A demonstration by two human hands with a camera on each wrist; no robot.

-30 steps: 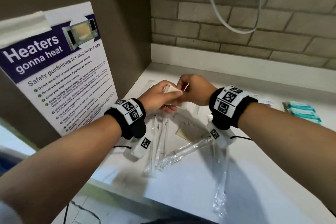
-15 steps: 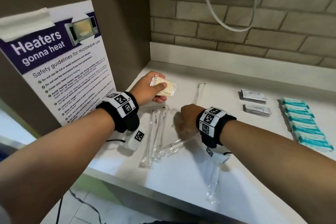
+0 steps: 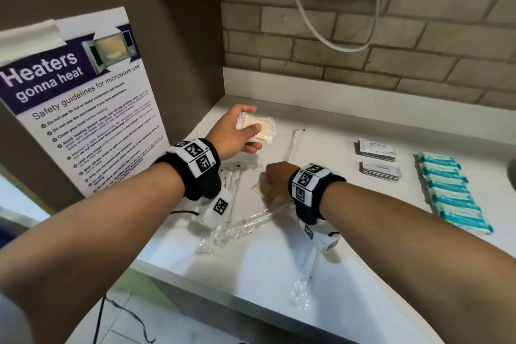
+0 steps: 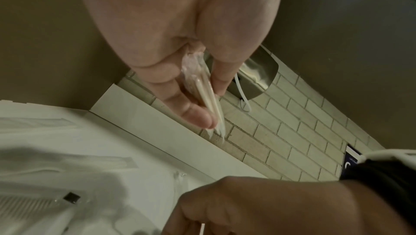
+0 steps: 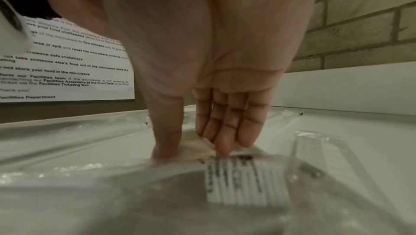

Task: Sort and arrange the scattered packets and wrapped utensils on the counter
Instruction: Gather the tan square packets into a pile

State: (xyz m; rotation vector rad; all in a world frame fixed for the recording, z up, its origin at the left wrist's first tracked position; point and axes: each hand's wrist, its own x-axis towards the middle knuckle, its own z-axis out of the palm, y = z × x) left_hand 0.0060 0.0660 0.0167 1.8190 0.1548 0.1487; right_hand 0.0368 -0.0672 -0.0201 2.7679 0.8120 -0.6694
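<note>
My left hand (image 3: 251, 137) holds a small stack of clear packets with pale yellow contents (image 3: 265, 127) above the back left of the white counter (image 3: 363, 274); the left wrist view shows the stack (image 4: 202, 94) edge-on between thumb and fingers. My right hand (image 3: 268, 181) is down on the counter, knuckles up. Its thumb and fingertips (image 5: 225, 149) pinch a flat tan packet (image 5: 191, 145) lying there. Clear-wrapped utensils lie around it: one slanting under the right wrist (image 3: 251, 222), one near the front edge (image 3: 303, 274), one behind (image 3: 293, 145).
Two stacks of white sachets (image 3: 377, 148) sit at the back right. A row of teal packets (image 3: 449, 193) lines the right side. A microwave safety poster (image 3: 78, 98) hangs on the left wall. A brick wall (image 3: 363, 50) with a cable closes the back.
A second ago both hands met at the packet stack. The right hand has since dropped to the counter onto the tan packet; the left keeps the stack.
</note>
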